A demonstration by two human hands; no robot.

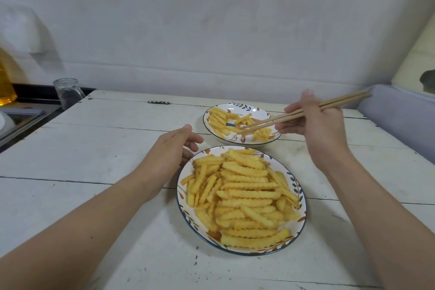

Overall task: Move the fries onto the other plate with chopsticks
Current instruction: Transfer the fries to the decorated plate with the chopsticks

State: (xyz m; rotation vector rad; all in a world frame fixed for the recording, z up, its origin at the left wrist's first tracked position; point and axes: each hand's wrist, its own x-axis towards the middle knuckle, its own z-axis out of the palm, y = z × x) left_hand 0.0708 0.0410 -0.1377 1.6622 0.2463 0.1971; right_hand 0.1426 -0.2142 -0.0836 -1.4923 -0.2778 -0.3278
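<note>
Heaping near plate (181,198), sparse far plate (263,113); right fingers (292,109) gripping chopsticks (282,118), left fingers (194,140) relaxed.

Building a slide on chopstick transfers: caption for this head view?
Right hand holds chopsticks over the far plate; left hand rests beside the full near plate.

White plank table (98,148) with two leaf-patterned plates. Near plate (182,195) heaped with crinkle-cut fries (244,198); far plate (259,110) holding a sparse scatter of fries (219,117). Right hand (315,125) gripping wooden chopsticks (303,113), tips over the far plate. Left hand (171,150) with loosely curled fingers beside the near plate's far-left rim. Glass mug (67,93) at far left.
</note>
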